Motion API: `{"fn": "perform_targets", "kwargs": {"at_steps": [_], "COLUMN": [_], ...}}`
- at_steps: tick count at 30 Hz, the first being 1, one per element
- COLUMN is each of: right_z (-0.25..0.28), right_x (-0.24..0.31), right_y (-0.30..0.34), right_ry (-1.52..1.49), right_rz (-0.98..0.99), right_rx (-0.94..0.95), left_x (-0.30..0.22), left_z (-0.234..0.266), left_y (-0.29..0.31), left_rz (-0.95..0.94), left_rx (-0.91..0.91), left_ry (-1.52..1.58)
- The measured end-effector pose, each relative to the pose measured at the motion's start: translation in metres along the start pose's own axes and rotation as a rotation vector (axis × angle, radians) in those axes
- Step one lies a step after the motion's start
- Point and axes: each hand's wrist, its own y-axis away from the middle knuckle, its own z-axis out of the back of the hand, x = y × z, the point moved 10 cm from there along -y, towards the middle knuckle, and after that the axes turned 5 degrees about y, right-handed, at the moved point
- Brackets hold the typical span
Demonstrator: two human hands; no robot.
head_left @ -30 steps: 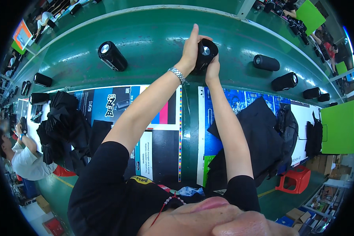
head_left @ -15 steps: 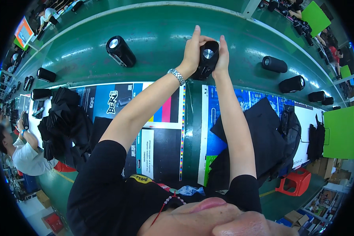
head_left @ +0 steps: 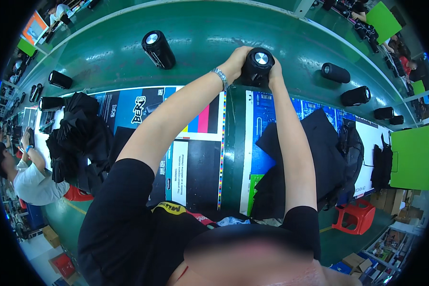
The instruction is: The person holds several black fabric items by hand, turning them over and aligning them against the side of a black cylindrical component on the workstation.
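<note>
A black cylindrical portable speaker (head_left: 258,66) with a shiny silver disc on its upper end stands between my hands on the green bench. Against its left side is my left hand (head_left: 237,64), wearing a metal bracelet at the wrist, its fingers curling behind the speaker. My right hand (head_left: 275,72) grips the other side, with most of its fingers hidden behind the black body. Left of my hands another black speaker (head_left: 159,50) of the same kind stands slightly tilted in view.
More black speakers (head_left: 335,73) rest along the green bench (head_left: 200,43) on both sides. Nearer lie printed sheets (head_left: 200,114), a heap of black cloth bags (head_left: 78,138) and black sheets (head_left: 314,157). A red stool (head_left: 355,217) is at right; a co-worker (head_left: 33,176) sits left.
My fingers, stretched up beside the speaker before, now wrap around its sides. A loose dark edge around its top no longer shows. The left speaker appears farther right.
</note>
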Motion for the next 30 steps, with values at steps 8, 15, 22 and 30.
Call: {"fn": "perform_targets", "kwargs": {"at_steps": [8, 15, 22, 30], "right_z": [0.051, 0.027, 0.077, -0.03], "right_x": [0.03, 0.057, 0.052, 0.09], "right_y": [-0.032, -0.008, 0.002, 0.15], "right_ry": [0.578, 1.142, 0.24, 1.025], "right_rz": [0.512, 0.766, 0.389, 1.138], "right_rx": [-0.017, -0.114, -0.247, -0.219], "left_x": [0.035, 0.056, -0.009, -0.11], "left_z": [0.002, 0.04, 0.018, 0.09], "left_y": [-0.002, -0.02, 0.022, 0.193], "left_rz": [-0.026, -0.071, -0.096, -0.224], "left_rx": [-0.229, -0.363, -0.327, -0.082], "left_ry": [0.223, 0.188, -0.249, -0.589]}}
